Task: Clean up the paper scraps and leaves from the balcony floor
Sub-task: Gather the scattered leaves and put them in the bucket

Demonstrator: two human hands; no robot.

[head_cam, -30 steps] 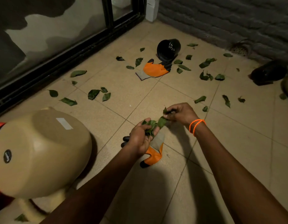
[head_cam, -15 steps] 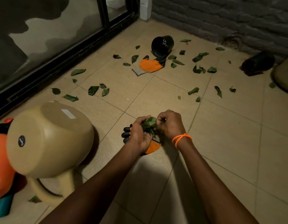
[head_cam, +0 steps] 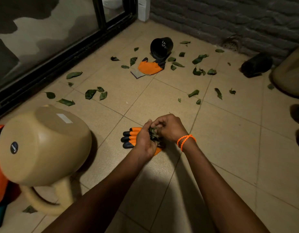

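Observation:
My left hand (head_cam: 144, 140) grips a bunch of green leaves (head_cam: 153, 134) above the tiled balcony floor (head_cam: 229, 148). My right hand (head_cam: 168, 127), with orange bead bracelets at the wrist, has its fingers curled onto the same bunch from the right. Both hands are pressed together over an orange and black glove (head_cam: 129, 137) lying on the floor. Several loose green leaves (head_cam: 90, 94) lie scattered over the tiles on the left, and more leaves (head_cam: 198, 58) lie at the back right.
A tan watering can (head_cam: 42, 148) lies tipped at the left. A second orange glove (head_cam: 149, 67) and a black pot (head_cam: 161, 47) on its side lie further back. Another black pot (head_cam: 256, 64) lies by the brick wall. A sliding glass door (head_cam: 44, 31) runs along the left.
My right hand came back from the floor on the right and closed against my left hand. The leaves are now bunched between both hands.

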